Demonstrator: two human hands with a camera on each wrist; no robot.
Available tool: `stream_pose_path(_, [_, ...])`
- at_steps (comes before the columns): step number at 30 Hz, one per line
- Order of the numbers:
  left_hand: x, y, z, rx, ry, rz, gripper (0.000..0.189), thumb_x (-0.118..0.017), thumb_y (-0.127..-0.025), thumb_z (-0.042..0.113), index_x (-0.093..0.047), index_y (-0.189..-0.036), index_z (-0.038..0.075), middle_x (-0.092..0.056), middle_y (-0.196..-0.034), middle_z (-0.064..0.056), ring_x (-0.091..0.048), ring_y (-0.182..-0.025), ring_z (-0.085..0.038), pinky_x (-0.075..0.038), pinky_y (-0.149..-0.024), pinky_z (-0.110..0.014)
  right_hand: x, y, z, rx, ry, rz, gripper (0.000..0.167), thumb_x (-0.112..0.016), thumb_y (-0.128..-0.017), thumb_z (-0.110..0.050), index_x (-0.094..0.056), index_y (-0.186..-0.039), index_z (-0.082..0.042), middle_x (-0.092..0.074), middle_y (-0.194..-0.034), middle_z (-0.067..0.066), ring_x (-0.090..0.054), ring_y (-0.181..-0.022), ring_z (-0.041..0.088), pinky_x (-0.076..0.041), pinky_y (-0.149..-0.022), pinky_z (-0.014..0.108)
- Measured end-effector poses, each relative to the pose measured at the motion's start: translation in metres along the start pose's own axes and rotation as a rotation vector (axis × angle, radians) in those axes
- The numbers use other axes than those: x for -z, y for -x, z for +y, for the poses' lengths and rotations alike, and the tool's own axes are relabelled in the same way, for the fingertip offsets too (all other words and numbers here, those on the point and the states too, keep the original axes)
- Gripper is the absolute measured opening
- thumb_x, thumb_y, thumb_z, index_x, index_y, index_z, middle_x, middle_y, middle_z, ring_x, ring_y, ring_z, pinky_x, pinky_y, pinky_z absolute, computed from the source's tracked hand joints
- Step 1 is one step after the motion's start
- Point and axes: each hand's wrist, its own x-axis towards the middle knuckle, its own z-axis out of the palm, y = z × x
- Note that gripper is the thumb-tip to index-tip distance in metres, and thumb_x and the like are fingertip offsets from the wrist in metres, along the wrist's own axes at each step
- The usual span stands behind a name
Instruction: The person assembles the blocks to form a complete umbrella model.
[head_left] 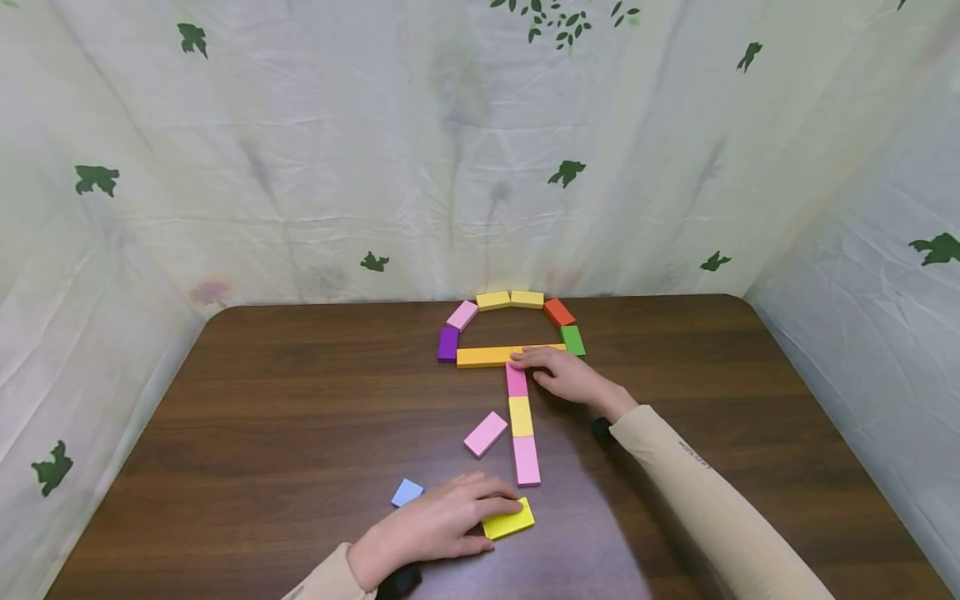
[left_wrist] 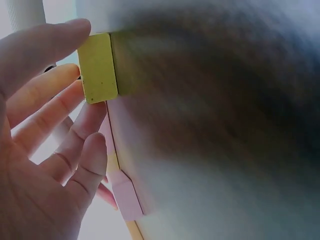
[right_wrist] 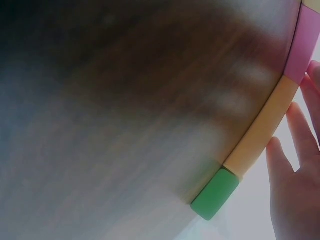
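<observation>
My left hand point(head_left: 442, 517) pinches a yellow block point(head_left: 510, 523) between thumb and fingers, at the front of the table. In the left wrist view the same yellow block point(left_wrist: 98, 67) shows between thumb and fingertips. Farther back, my right hand point(head_left: 570, 377) touches the bar of orange blocks point(head_left: 483, 358) where a pink block point(head_left: 517, 382) meets it; its fingers look fairly straight in the right wrist view. Below that pink block, a yellow block point(head_left: 521, 415) and a light pink block point(head_left: 527, 461) continue the column.
An arch of purple point(head_left: 447, 344), pink point(head_left: 462, 315), yellow point(head_left: 493, 301), red point(head_left: 559, 312) and green point(head_left: 573, 339) blocks stands above the orange bar, near the table's back edge. A loose pink block point(head_left: 485, 433) and a partly covered blue block point(head_left: 406, 493) lie left of the column.
</observation>
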Motion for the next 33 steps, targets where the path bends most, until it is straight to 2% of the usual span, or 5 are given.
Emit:
stream_pose_path(8, [-0.002,-0.005,0.003,0.025,0.013,-0.039,0.05,-0.073,-0.085,0.025,-0.057,-0.131,0.01,-0.052,-0.133,0.001,-0.05,-0.117,-0.014,-0.039,-0.099,-0.027,0.001,0.0,0.0,-0.004,0.001,-0.007,0.04,-0.052,-0.092,0.001,-0.06,-0.13,-0.006,-0.053,-0.137,0.008,-0.041,-0.132,0.027,-0.033,-0.106,0.044])
stream_pose_path(13, [-0.005,-0.007,0.004,0.029,0.011,-0.036,0.052,-0.073,-0.086,0.027,-0.056,-0.132,0.009,-0.051,-0.134,0.0,-0.049,-0.117,-0.013,-0.039,-0.099,-0.025,0.002,0.0,-0.001,-0.008,-0.012,-0.004,0.04,-0.052,-0.092,0.001,-0.06,-0.13,-0.007,-0.053,-0.137,0.008,-0.041,-0.132,0.027,-0.033,-0.106,0.044])
stream_pose_path(26, [-0.005,-0.012,0.003,0.03,-0.087,-0.028,0.053,-0.073,-0.085,0.034,-0.058,-0.131,0.011,-0.052,-0.133,0.003,-0.045,-0.099,-0.012,-0.04,-0.089,-0.023,0.0,0.0,-0.001,-0.01,0.0,-0.003,0.04,-0.052,-0.092,0.001,-0.06,-0.13,-0.007,-0.053,-0.137,0.009,-0.041,-0.132,0.027,-0.033,-0.106,0.044])
stream_pose_path(33, [-0.003,-0.012,0.002,0.028,-0.133,-0.006,0.053,-0.076,-0.082,0.035,-0.061,-0.128,0.012,-0.055,-0.128,0.005,-0.045,-0.095,-0.012,-0.039,-0.086,-0.022,0.0,0.0,-0.001,-0.016,-0.009,-0.008,0.04,-0.052,-0.092,0.001,-0.06,-0.131,-0.006,-0.053,-0.137,0.009,-0.041,-0.132,0.026,-0.033,-0.106,0.044])
